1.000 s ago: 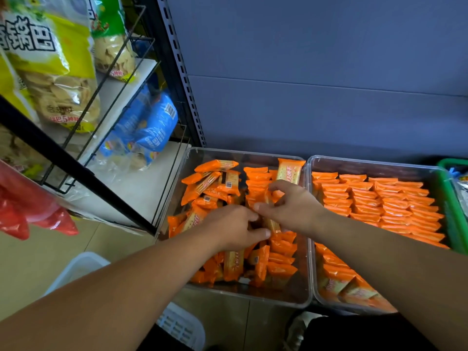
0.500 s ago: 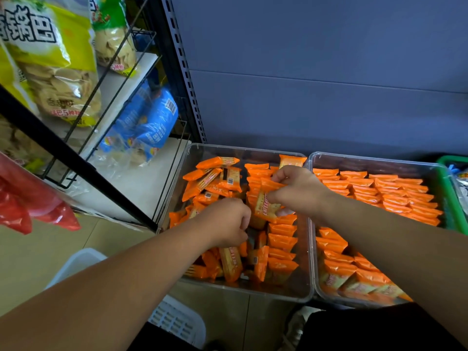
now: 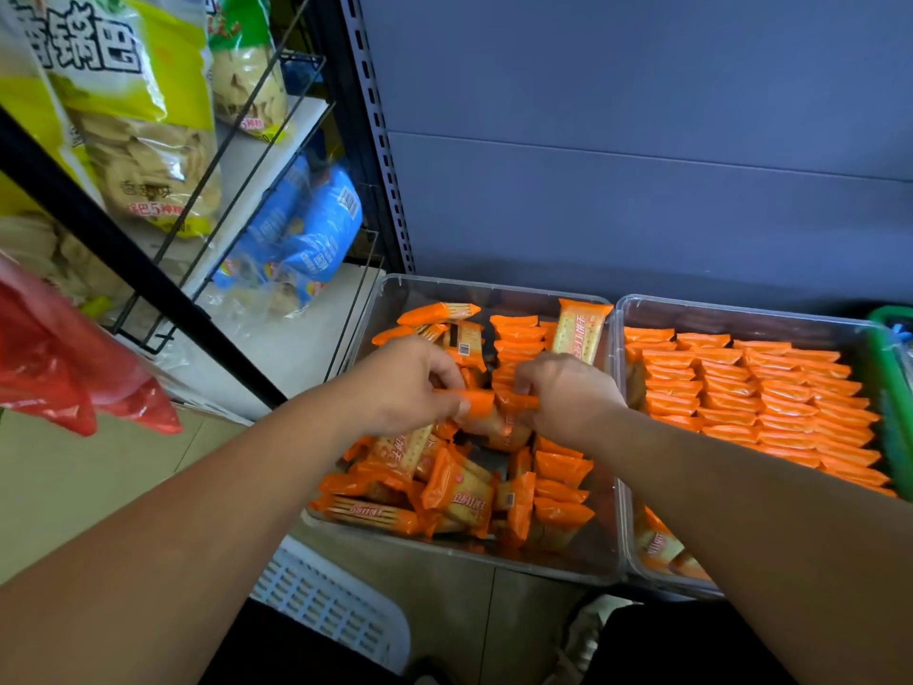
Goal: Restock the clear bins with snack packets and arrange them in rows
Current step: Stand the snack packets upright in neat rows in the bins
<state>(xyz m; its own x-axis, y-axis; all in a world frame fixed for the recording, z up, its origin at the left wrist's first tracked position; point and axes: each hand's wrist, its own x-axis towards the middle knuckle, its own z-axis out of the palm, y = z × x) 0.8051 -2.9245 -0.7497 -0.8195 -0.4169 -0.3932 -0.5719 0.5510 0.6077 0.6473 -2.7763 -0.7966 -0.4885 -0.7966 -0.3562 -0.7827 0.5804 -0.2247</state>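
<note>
Two clear bins sit side by side on a low shelf. The left bin (image 3: 375, 309) holds orange snack packets (image 3: 459, 491), loose on its left side and stacked in a partial row (image 3: 514, 333) on its right. The right bin (image 3: 741, 313) is filled with neat rows of the same packets (image 3: 770, 393). Over the middle of the left bin, my left hand (image 3: 400, 383) grips an orange packet (image 3: 477, 402). Close beside it, my right hand (image 3: 568, 393) pinches another orange packet (image 3: 518, 402). One packet (image 3: 578, 333) leans upright against the left bin's right wall.
A wire rack at left carries yellow-green chip bags (image 3: 133, 121) and blue bags (image 3: 306, 239). A red plastic bag (image 3: 64, 358) hangs at the left edge. A white slotted basket (image 3: 326, 600) stands on the floor below. A green basket (image 3: 889, 388) borders the right bin.
My left hand has lifted from the loose pile and moved up with a packet in it. My right hand has come down and left to meet it over the bin's middle.
</note>
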